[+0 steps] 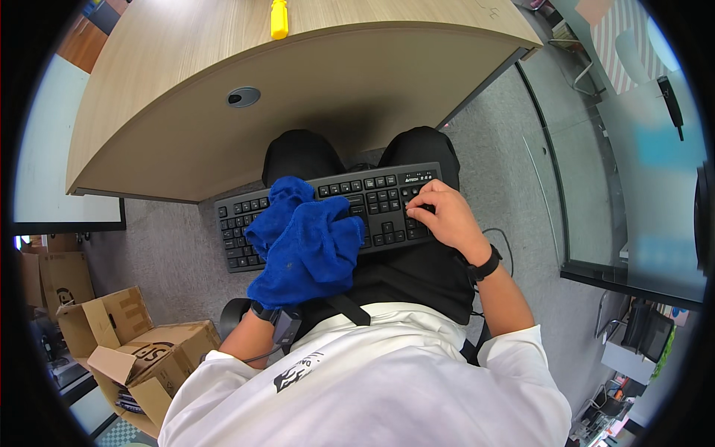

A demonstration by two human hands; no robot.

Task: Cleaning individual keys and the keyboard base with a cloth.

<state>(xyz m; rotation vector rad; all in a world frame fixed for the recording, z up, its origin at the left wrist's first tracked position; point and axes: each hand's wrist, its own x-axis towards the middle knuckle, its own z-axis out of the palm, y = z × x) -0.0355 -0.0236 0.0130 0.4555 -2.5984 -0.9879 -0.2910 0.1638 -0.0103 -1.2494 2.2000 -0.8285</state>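
Note:
A black computer keyboard lies across the lap, on black trousers. Over its left and middle part is a bunched blue cloth, which covers my left hand; the fingers are hidden, so their grip cannot be seen. My right hand rests at the keyboard's number pad, thumb and forefinger bent close to each other over the keys. Whether anything small sits between those fingertips cannot be made out. Each wrist wears a black band.
Ahead stands a wood-look desk with a yellow-handled tool near its edge and a cable grommet in its panel. Open cardboard boxes stand at the lower left. A glass partition is on the right. A cable hangs beside my right wrist.

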